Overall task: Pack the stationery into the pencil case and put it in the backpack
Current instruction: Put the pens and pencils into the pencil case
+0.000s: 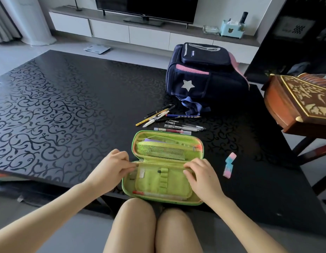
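- The pencil case (178, 185) lies opened flat at the near edge of the table (67, 106); it looks like a light, semi-stiff shell with a soft lining, best held by the rim or at the fold
- The left hand (111, 170) is at the case's 9 o'clock end, fingers curled and pinching the fold there
- The right hand (202, 181) rests on the case's 3 o'clock side, fingers loosely bent with tips on the fold, holding nothing
- One red-capped pen (158, 194) already lies in the near half
- The loose pens (169, 121) lie at 12 o'clock just beyond the case; slim, hard and apt to roll, so pinch them mid-barrel
- A pastel eraser (229, 165) sits at 3 o'clock, beside the right hand
- The backpack (204, 73) stands at 1 o'clock, well beyond the pens
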Motion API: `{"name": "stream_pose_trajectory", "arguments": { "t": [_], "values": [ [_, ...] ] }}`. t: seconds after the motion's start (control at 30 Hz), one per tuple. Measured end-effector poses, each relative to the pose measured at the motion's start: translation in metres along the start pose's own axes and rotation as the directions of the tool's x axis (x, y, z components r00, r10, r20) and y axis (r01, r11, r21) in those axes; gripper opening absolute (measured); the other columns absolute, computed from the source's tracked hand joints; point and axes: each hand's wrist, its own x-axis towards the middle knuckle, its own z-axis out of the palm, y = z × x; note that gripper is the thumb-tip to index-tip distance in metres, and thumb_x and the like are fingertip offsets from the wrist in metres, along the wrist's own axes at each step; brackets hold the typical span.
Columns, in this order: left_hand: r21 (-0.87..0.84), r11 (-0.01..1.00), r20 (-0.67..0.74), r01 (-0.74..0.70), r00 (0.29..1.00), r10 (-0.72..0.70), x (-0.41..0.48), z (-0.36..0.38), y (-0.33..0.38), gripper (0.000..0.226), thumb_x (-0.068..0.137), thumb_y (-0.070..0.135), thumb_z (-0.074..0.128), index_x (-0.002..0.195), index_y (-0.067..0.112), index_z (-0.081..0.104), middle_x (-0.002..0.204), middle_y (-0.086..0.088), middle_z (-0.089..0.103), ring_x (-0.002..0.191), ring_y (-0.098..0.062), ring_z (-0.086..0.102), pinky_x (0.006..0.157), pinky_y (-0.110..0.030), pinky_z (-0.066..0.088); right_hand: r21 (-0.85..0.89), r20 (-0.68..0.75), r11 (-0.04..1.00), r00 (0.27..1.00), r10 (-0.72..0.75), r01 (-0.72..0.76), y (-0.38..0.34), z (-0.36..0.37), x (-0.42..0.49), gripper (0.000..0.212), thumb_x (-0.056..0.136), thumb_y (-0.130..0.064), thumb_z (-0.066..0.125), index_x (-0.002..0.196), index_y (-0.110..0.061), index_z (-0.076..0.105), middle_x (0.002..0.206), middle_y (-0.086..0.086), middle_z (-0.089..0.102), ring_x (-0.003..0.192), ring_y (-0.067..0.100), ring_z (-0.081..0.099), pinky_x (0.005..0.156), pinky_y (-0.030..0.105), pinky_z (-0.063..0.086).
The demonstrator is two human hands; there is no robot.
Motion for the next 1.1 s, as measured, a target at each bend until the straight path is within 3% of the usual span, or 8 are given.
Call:
{"name": "stream_pose_trajectory", "arguments": {
  "t": [0.2,0.37,0.6,0.7,0.77,0.83,0.97,1.1],
  "values": [
    [0.074,0.993,-0.012,-0.089,0.996,0.09,0.016,0.005,0.008,0.022,0.082,0.027,0.053,0.075,0.023,0.074,0.067,0.003,0.053,0.066,-0.018,0.044,0.054,-0.03,0.05,-0.068,-0.075,0.996,0.995,-0.061,0.056,-0.002,0.008,-0.004,0.015,0.076,-0.01,0.073,0.089,-0.014,0.066,0.084,-0.003,0.061,0.077,0.018,0.056,0.065,0.029,0.052],
    [-0.052,0.995,0.025,-0.08,0.996,0.081,0.023,0.031,0.029,0.02,0.081,0.026,0.054,0.089,0.021,0.072,0.077,0.002,0.058,0.077,-0.02,0.05,0.07,-0.024,0.043,-0.055,-0.106,0.996,0.992,-0.073,0.068,0.002,0.015,-0.004,0.012,0.08,-0.009,0.067,0.09,-0.015,0.065,0.086,-0.004,0.06,0.078,0.018,0.053,0.066,0.03,0.051],
    [-0.153,0.986,0.012,-0.062,0.998,0.065,0.031,0.05,0.044,0.005,0.078,0.02,0.057,0.077,0.017,0.062,0.082,0.007,0.059,0.079,0.0,0.033,0.07,-0.025,0.038,0.016,-0.027,0.996,0.996,-0.087,0.087,0.005,0.007,-0.005,0.031,0.073,0.004,0.062,0.098,-0.013,0.069,0.091,-0.004,0.064,0.086,0.016,0.054,0.072,0.028,0.051],
    [0.046,0.99,0.043,-0.13,0.991,0.128,0.041,0.033,0.028,0.012,0.072,0.041,0.06,0.072,0.035,0.071,0.096,0.015,0.062,0.091,-0.003,0.037,0.079,-0.031,0.031,0.213,0.129,0.972,0.989,0.069,-0.096,0.008,-0.018,0.022,0.02,0.086,-0.008,0.057,0.092,-0.015,0.074,0.088,-0.004,0.071,0.078,0.002,0.058,0.072,0.018,0.046],
    [0.064,0.992,0.1,-0.113,0.989,0.107,0.05,0.021,0.02,0.022,0.072,0.049,0.053,0.076,0.039,0.072,0.104,0.015,0.059,0.101,-0.007,0.039,0.083,-0.032,0.024,0.289,-0.01,0.939,0.98,0.198,-0.187,0.013,-0.029,0.049,0.019,0.088,-0.011,0.056,0.09,-0.016,0.075,0.083,-0.004,0.073,0.061,-0.004,0.056,0.058,0.012,0.039],
    [0.012,0.999,0.071,-0.052,0.996,0.051,0.058,0.012,0.018,0.028,0.075,0.053,0.05,0.081,0.038,0.072,0.101,0.013,0.06,0.097,-0.012,0.046,0.08,-0.031,0.025,0.21,-0.142,0.949,0.953,0.268,-0.235,0.022,-0.029,0.081,0.018,0.089,-0.015,0.056,0.096,-0.017,0.073,0.087,-0.003,0.072,0.069,0.004,0.061,0.06,0.019,0.042],
    [-0.082,0.993,-0.118,0.088,0.988,-0.097,0.077,0.004,0.013,0.009,0.084,0.025,0.065,0.086,0.027,0.073,0.089,0.007,0.064,0.082,-0.017,0.049,0.079,-0.037,0.04,-0.041,0.083,0.963,0.96,0.269,-0.266,0.036,-0.014,0.138,0.023,0.089,-0.027,0.057,0.108,-0.024,0.068,0.107,-0.004,0.067,0.099,0.018,0.06,0.075,0.029,0.044],
    [-0.084,0.992,-0.192,0.094,0.975,-0.108,0.082,0.006,0.009,0.01,0.082,0.015,0.067,0.083,0.023,0.073,0.08,0.007,0.061,0.077,-0.023,0.055,0.076,-0.044,0.045,-0.238,0.313,0.968,0.937,0.153,-0.079,0.038,-0.002,0.168,0.015,0.084,-0.031,0.063,0.097,-0.028,0.07,0.101,-0.007,0.069,0.103,0.017,0.057,0.074,0.028,0.043]
  ]
}}
